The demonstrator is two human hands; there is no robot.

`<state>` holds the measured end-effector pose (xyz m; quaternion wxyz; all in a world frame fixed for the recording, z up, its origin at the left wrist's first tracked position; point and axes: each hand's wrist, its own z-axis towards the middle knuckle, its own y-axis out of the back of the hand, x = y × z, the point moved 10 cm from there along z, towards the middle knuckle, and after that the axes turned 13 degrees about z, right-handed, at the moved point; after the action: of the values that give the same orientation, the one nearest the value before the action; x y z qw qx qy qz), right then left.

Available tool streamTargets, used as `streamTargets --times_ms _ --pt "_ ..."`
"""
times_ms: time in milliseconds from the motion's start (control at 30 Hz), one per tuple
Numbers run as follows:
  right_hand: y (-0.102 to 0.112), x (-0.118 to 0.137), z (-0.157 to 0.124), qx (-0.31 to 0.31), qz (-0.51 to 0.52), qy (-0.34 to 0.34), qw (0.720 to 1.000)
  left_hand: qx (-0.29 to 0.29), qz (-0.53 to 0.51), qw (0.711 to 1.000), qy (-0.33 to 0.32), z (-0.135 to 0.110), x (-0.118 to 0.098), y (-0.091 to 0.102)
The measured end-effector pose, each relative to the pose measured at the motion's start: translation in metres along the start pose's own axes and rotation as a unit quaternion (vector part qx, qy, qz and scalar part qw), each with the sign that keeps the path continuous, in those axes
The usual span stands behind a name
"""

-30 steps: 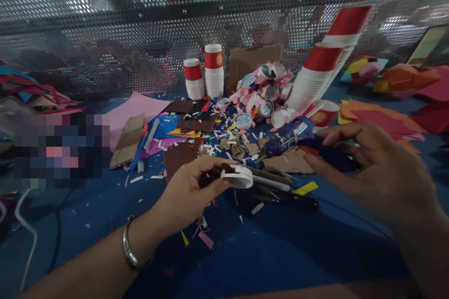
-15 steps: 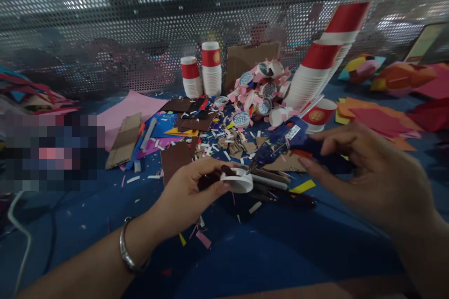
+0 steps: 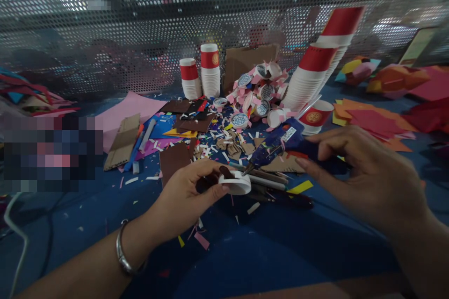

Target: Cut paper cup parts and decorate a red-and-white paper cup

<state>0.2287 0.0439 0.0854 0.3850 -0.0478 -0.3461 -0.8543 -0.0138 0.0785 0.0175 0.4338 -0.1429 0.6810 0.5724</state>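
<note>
Nozzle alignment: the glue gun (image 3: 277, 142) slants down and leftward from the right hand (image 3: 368, 173), whose fingers are closed round its grip. The tip sits at the right rim of the white ring (image 3: 235, 183); contact cannot be confirmed. The left hand (image 3: 185, 196) pinches the ring together with a brown piece (image 3: 206, 181), just above the counter (image 3: 263, 252).
</note>
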Motion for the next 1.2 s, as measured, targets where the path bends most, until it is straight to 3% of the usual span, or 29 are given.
streamTargets --times_ms 1200 --pt "0.0023 0.0039 0.0027 -0.006 -0.005 0.012 1.000 -0.019 0.019 0.999 0.021 -0.0017 -0.0003 0.0042"
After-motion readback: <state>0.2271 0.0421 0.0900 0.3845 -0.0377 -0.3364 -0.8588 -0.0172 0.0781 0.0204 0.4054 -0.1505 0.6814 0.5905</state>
